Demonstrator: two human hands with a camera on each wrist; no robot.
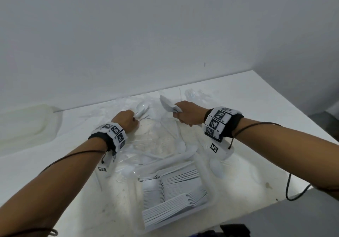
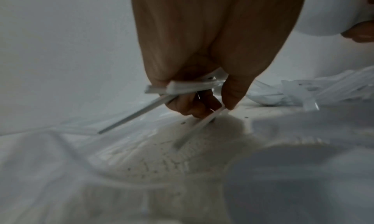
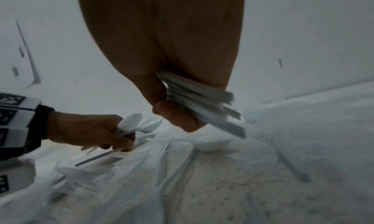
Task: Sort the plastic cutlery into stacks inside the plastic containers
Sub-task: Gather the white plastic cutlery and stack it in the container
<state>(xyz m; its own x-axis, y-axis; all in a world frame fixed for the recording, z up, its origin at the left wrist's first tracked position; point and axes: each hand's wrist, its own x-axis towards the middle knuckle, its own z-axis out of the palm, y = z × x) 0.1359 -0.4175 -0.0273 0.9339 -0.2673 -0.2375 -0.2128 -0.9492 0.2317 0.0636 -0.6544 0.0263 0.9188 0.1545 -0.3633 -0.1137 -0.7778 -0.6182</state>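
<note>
My left hand [image 1: 132, 118] grips a small bunch of white plastic spoons [image 1: 142, 108] low over the table, bowls pointing away. In the left wrist view the left hand [image 2: 202, 99] holds their handles [image 2: 190, 86] while thumb and fingertip pinch one more handle [image 2: 199, 123] lying on the table. My right hand [image 1: 178, 113] holds a stack of white cutlery [image 1: 166, 103] above the pile; the stack's handles [image 3: 204, 104] fan out of the fist. The clear container [image 1: 211, 187] in front holds neat rows of stacked white cutlery [image 1: 172, 185].
Loose white forks, spoons and knives [image 1: 165, 145] lie on crinkled clear plastic between my hands and the container. A translucent lid [image 1: 27, 125] lies at the far left by the wall. A black cable [image 1: 291, 191] hangs off the table's right edge.
</note>
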